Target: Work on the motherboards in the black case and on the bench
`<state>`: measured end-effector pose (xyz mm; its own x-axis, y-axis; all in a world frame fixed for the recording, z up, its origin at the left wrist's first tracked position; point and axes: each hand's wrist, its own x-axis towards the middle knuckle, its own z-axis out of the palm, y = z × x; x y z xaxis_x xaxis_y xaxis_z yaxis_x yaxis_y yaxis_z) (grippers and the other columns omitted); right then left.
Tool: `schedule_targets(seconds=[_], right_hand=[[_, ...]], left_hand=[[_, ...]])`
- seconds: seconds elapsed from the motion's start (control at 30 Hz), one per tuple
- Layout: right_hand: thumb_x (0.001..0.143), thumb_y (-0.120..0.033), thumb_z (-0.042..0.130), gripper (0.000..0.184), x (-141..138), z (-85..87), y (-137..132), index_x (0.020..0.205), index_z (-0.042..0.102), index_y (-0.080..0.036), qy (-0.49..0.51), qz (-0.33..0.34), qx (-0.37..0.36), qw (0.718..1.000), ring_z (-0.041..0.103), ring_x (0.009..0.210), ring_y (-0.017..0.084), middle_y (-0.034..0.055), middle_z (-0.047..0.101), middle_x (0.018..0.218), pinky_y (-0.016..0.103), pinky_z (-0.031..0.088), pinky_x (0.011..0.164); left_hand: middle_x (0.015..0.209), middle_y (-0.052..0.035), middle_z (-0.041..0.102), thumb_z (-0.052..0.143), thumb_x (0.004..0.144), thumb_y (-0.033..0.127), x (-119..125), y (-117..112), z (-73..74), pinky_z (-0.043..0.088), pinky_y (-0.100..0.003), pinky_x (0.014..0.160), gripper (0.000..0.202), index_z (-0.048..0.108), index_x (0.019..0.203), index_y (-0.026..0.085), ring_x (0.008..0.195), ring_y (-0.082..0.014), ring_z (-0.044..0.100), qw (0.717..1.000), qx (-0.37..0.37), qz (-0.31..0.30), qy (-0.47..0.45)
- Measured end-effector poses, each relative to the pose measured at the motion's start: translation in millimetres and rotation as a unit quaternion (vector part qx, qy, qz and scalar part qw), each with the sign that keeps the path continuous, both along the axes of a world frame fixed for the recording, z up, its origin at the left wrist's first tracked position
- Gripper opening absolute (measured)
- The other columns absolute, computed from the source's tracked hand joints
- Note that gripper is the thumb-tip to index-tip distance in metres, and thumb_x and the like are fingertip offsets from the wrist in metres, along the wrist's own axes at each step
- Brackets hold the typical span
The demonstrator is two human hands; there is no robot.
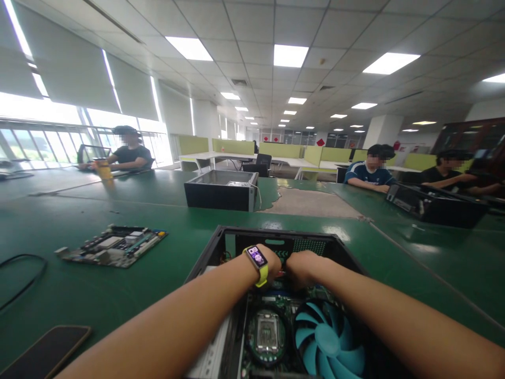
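Note:
Both my hands reach into the far part of an open black computer case (351, 258). My left hand (272, 259), below a wristwatch with a yellow-green band (261, 269), is closed with its fingertips hidden. Close beside it, my right hand (303, 267) is curled, its fingers pointing down; whatever it grips cannot be made out. Something small and red shows between the hands. Below them lies the green motherboard (284, 302) with a bare CPU socket (268, 332) in a round black ring. A fan with teal blades (327, 339) sits to its right.
A loose motherboard (118, 243) lies on the green table (169, 295) at left, near a black cable (27, 284) and a dark phone-like slab (47, 352). Another case (221, 192) stands ahead. Other people sit at far left and right, with a black case (437, 202) at right.

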<state>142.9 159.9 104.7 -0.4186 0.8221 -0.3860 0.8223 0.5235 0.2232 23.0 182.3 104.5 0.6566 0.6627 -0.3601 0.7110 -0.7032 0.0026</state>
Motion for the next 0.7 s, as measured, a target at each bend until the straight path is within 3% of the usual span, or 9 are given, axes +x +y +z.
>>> schedule_targets(seconds=[0.1, 0.27, 0.5, 0.7], right_hand=[[0.063, -0.03, 0.068, 0.037, -2.7, -4.0, -1.9, 0.097, 0.072, -0.015, -0.016, 0.002, -0.004, 1.0, 0.068, 0.091, 0.028, 0.0156, 0.071, 0.098, 0.032, 0.052, 0.073], [0.065, -0.022, 0.066, 0.037, -6.8, -4.6, -4.6, 0.1, 0.071, -0.01, -0.028, 0.01, -0.012, 0.999, 0.067, 0.093, 0.032, 0.0202, 0.07, 0.102, 0.037, 0.053, 0.074], [0.068, -0.024, 0.064, 0.032, -5.2, 0.8, -3.3, 0.097, 0.072, -0.013, -0.015, 0.025, 0.005, 1.0, 0.067, 0.094, 0.03, 0.0186, 0.07, 0.1, 0.036, 0.053, 0.076], [0.071, -0.025, 0.062, 0.031, -4.0, 2.1, -3.9, 0.098, 0.071, -0.013, -0.004, 0.034, 0.033, 0.999, 0.067, 0.093, 0.03, 0.018, 0.07, 0.1, 0.036, 0.052, 0.076]], left_hand=[[0.044, -0.0041, 0.06, 0.084, 0.043, 0.033, -3.5, 2.4, 1.9, 0.052, -0.033, 0.06, 0.028, 0.06, 0.041, 0.019, 0.055, -0.0225, 0.061, 0.996, -0.05, -0.007, 0.074], [0.038, 0.003, 0.054, 0.083, 0.043, 0.041, -1.8, -2.2, 5.1, 0.043, -0.024, 0.046, 0.035, 0.056, 0.038, 0.02, 0.041, -0.0122, 0.05, 0.992, -0.088, -0.031, 0.084], [0.033, 0.0041, 0.048, 0.083, 0.042, 0.044, -1.1, -2.9, -2.2, 0.039, -0.023, 0.042, 0.043, 0.049, 0.033, 0.019, 0.036, -0.0106, 0.045, 0.991, -0.098, -0.026, 0.09], [0.04, 0.0028, 0.055, 0.082, 0.046, 0.042, -3.2, -0.8, -0.6, 0.047, -0.026, 0.051, 0.028, 0.065, 0.05, 0.019, 0.044, -0.0144, 0.052, 0.992, -0.079, -0.026, 0.098]])
